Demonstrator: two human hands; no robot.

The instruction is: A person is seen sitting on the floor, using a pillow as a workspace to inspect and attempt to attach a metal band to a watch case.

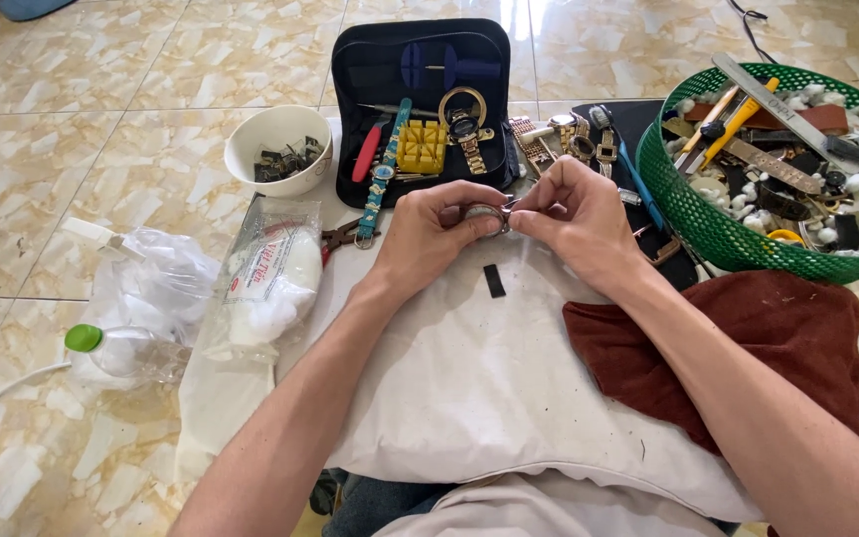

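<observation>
Head view shows us holding a small round metal watch case (486,214) between both hands above a white cloth (469,378): our left hand (439,231) curls closed around it from the left, and our right hand (574,219) pinches its right edge with fingertips. A small black strip (494,280) lies on the cloth just below. Behind sit an open black tool case (370,70), a white bowl (251,134) and a green basket (688,214).

Single head-worn view, looking steeply down and forward from close above the white cloth (469,368); forearms enter from the bottom edge. Beyond the cloth lies the black tool case (370,80), right of it the green basket (688,209).
</observation>
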